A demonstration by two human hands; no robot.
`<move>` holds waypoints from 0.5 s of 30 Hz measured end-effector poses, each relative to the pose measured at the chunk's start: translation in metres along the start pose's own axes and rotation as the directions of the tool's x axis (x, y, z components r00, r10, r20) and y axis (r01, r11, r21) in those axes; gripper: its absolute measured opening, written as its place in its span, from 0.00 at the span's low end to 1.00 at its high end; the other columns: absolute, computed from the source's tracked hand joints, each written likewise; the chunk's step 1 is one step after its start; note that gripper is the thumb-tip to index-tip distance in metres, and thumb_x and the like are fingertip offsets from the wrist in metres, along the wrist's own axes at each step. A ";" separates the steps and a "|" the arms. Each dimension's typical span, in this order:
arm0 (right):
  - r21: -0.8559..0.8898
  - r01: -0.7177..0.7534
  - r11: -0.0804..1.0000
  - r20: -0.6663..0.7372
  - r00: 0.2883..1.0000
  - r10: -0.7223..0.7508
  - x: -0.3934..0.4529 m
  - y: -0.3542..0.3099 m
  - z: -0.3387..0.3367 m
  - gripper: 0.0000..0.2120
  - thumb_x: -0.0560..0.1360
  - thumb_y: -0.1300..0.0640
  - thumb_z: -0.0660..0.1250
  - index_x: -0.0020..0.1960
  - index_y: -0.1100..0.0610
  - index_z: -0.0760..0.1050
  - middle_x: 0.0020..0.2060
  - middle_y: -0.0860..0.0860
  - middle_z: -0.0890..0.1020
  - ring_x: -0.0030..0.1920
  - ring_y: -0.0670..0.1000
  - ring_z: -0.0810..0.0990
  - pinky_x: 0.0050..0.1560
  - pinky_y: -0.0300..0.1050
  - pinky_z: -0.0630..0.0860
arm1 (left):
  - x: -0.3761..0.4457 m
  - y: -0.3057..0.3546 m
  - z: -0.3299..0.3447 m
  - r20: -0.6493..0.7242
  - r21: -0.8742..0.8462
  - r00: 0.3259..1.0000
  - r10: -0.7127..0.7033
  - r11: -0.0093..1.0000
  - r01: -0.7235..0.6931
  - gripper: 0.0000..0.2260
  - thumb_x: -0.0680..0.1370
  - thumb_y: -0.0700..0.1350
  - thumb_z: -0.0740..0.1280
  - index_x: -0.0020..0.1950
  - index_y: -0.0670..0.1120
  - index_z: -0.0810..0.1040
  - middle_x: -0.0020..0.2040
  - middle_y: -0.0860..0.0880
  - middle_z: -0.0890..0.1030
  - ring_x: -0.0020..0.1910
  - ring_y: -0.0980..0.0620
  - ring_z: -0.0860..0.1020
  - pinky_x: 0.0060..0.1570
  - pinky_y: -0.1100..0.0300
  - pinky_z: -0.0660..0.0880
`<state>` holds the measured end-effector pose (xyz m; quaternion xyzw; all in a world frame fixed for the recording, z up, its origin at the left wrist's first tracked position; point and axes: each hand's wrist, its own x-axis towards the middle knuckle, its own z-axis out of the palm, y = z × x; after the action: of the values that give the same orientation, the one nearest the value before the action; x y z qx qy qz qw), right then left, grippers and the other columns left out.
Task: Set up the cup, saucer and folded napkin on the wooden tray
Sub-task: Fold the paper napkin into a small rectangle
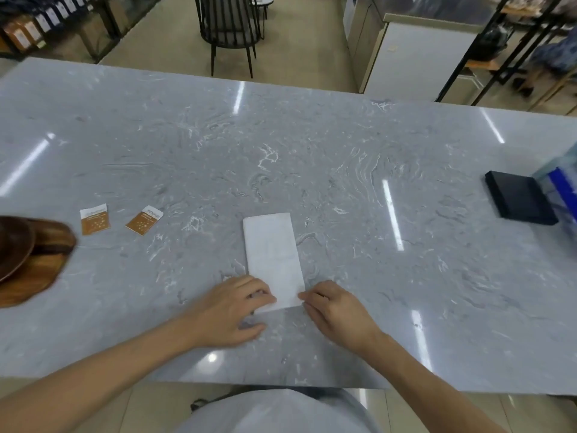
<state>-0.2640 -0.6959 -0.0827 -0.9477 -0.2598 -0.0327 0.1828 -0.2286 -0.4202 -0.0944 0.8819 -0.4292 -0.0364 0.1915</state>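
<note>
A white napkin point(273, 257), folded into a long rectangle, lies flat on the grey marble counter point(343, 182) in front of me. My left hand point(232, 310) pinches its near left corner and my right hand point(335, 314) pinches its near right corner. At the far left edge the wooden tray point(40, 270) pokes into view, with a dark wooden saucer point(12, 245) resting on it. No cup is visible.
Two brown and white sugar sachets point(94, 219) point(144, 220) lie between the tray and the napkin. A black box point(520, 198) and a blue and clear container point(562, 189) sit at the right edge. A black chair point(231, 29) stands beyond the counter.
</note>
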 end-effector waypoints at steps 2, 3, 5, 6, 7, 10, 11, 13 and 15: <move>0.028 0.037 0.999 -0.016 0.999 -0.037 0.004 0.003 -0.004 0.09 0.75 0.66 0.74 0.55 0.64 0.84 0.44 0.59 0.84 0.42 0.62 0.84 0.38 0.52 0.83 | -0.001 0.004 0.004 -0.036 -0.012 0.999 -0.038 0.999 0.037 0.19 0.76 0.52 0.69 0.66 0.48 0.79 0.61 0.51 0.80 0.59 0.53 0.78 0.58 0.58 0.76; 0.050 0.050 0.998 -0.026 0.998 -0.048 0.008 0.003 -0.008 0.08 0.75 0.67 0.73 0.54 0.65 0.83 0.45 0.60 0.84 0.43 0.61 0.83 0.40 0.52 0.83 | -0.001 0.006 0.006 -0.047 -0.024 0.997 -0.054 0.998 0.053 0.20 0.76 0.50 0.70 0.67 0.48 0.78 0.63 0.51 0.79 0.61 0.53 0.77 0.60 0.57 0.75; 0.100 0.075 0.992 -0.049 0.996 -0.070 0.016 0.002 -0.016 0.07 0.76 0.67 0.71 0.54 0.65 0.82 0.45 0.59 0.82 0.43 0.59 0.82 0.42 0.51 0.81 | 0.000 0.009 0.010 -0.079 -0.040 0.994 -0.080 0.996 0.077 0.23 0.74 0.47 0.69 0.70 0.47 0.76 0.66 0.50 0.78 0.64 0.53 0.76 0.65 0.57 0.73; 0.126 0.083 0.989 -0.057 0.995 -0.076 0.020 0.002 -0.020 0.07 0.77 0.67 0.70 0.55 0.64 0.82 0.45 0.58 0.81 0.43 0.58 0.81 0.42 0.51 0.81 | 0.001 0.008 0.011 -0.109 -0.042 0.990 -0.092 0.995 0.088 0.24 0.75 0.47 0.69 0.71 0.46 0.76 0.67 0.50 0.78 0.66 0.52 0.76 0.67 0.57 0.72; 0.152 0.082 0.985 -0.060 0.995 -0.073 0.024 0.002 -0.024 0.07 0.78 0.66 0.69 0.55 0.64 0.81 0.46 0.57 0.80 0.43 0.56 0.80 0.43 0.51 0.80 | 0.001 0.008 0.011 -0.139 -0.048 0.984 -0.109 0.994 0.103 0.24 0.75 0.47 0.70 0.71 0.45 0.76 0.68 0.49 0.78 0.67 0.52 0.76 0.69 0.56 0.72; 0.233 0.035 0.972 -0.074 0.997 -0.018 0.029 0.001 -0.031 0.07 0.80 0.61 0.66 0.56 0.60 0.80 0.46 0.53 0.78 0.45 0.51 0.78 0.44 0.50 0.80 | 0.003 0.005 0.009 -0.215 -0.108 0.962 -0.168 0.983 0.148 0.22 0.74 0.41 0.74 0.68 0.43 0.79 0.68 0.47 0.80 0.67 0.48 0.78 0.68 0.52 0.74; 0.263 0.022 0.965 -0.089 0.996 0.001 0.030 0.001 -0.032 0.07 0.80 0.59 0.65 0.56 0.59 0.80 0.47 0.51 0.78 0.46 0.49 0.78 0.44 0.48 0.80 | 0.004 0.003 0.009 -0.242 -0.138 0.951 -0.192 0.977 0.162 0.22 0.73 0.37 0.75 0.66 0.43 0.81 0.68 0.46 0.80 0.67 0.48 0.79 0.67 0.52 0.75; 0.337 0.005 0.942 -0.123 0.992 0.039 0.033 0.003 -0.030 0.08 0.81 0.58 0.64 0.57 0.57 0.79 0.50 0.50 0.77 0.49 0.48 0.78 0.48 0.44 0.80 | 0.006 0.002 0.008 -0.295 -0.240 0.915 -0.274 0.949 0.206 0.19 0.74 0.33 0.74 0.64 0.43 0.82 0.65 0.47 0.82 0.64 0.49 0.80 0.66 0.54 0.75; 0.461 -0.030 0.887 -0.117 0.989 0.094 0.038 0.007 -0.027 0.08 0.83 0.54 0.64 0.61 0.53 0.77 0.57 0.47 0.77 0.57 0.46 0.78 0.53 0.40 0.79 | 0.009 0.000 0.005 -0.306 -0.385 0.867 -0.393 0.884 0.265 0.15 0.78 0.34 0.71 0.64 0.44 0.83 0.59 0.48 0.85 0.55 0.51 0.83 0.57 0.58 0.78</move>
<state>-0.2270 -0.6934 -0.0540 -0.8813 -0.2165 -0.0294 0.4191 -0.2242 -0.4289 -0.0977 0.8883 -0.2131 0.0289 0.4057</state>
